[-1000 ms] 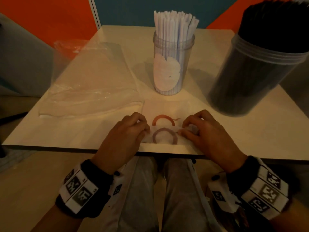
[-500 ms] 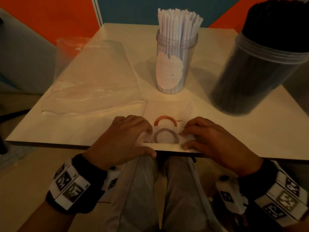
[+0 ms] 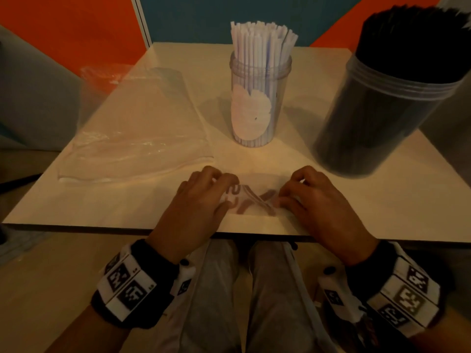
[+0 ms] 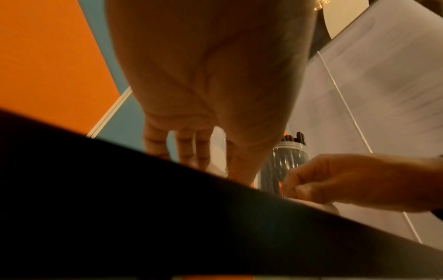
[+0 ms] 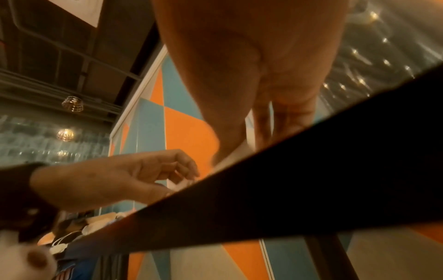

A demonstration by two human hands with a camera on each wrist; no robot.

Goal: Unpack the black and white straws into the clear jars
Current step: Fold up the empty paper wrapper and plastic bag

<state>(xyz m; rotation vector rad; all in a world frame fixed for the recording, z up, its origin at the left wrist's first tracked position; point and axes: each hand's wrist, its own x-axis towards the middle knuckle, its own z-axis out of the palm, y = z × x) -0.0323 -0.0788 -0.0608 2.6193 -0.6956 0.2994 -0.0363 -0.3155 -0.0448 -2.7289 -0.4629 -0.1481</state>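
Setting: a person sits at a pale square table (image 3: 331, 217), seen from above, with both hands at its near edge.
Far left: an empty clear plastic bag (image 3: 132, 138) lies flat on the table, well apart from the hands.
Left hand (image 3: 201, 202): its fingers (image 3: 219, 178) are curled and pinch the left end of a small clear wrapper (image 3: 252, 200) printed with reddish-brown marks.
Wrapper: it lies crumpled on the table between the two hands, near the front edge.
Middle: a narrow clear jar (image 3: 260, 103) stands upright behind the hands, holding white straws (image 3: 262, 39) that rise above its rim.
Right hand (image 3: 321, 200): its fingers are curled and pinch the right end of the same wrapper.
Far right: a wide clear jar (image 3: 387, 123) stands at the table's right side, packed with black straws (image 3: 413, 44) that stick out of the top.
Wrists: each wears a black band with black-and-white square markers.
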